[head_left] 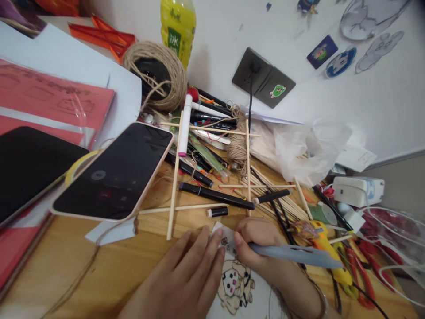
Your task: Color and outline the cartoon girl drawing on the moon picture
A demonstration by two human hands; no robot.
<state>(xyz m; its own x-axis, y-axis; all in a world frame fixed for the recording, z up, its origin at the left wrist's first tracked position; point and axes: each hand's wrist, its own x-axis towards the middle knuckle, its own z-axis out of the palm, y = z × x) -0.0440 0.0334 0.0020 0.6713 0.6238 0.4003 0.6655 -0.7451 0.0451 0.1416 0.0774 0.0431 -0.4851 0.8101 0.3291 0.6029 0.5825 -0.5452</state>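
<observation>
A sheet of white paper (217,308) with a cartoon character drawn on it lies at the bottom of the head view. My left hand (186,274) rests flat on its left side, fingers stretched out. Over the paper's upper right, my right hand (262,243) is closed round a blue-grey pen (299,255). The pen's tip is hidden behind the fingers, near small dark marks on the paper. Just beyond the hands lie a black marker (215,195), a second black marker (272,196) and a short black marker cap (217,212).
Wooden sticks (174,186) form a frame across the table. A phone (114,173) lies left, beside a black tablet-like device (36,164). Behind are a twine roll (177,75), a yellow bottle (186,26) and a plastic bag (299,146). A yellow glue gun (323,239) and red-handled pliers (360,277) lie right.
</observation>
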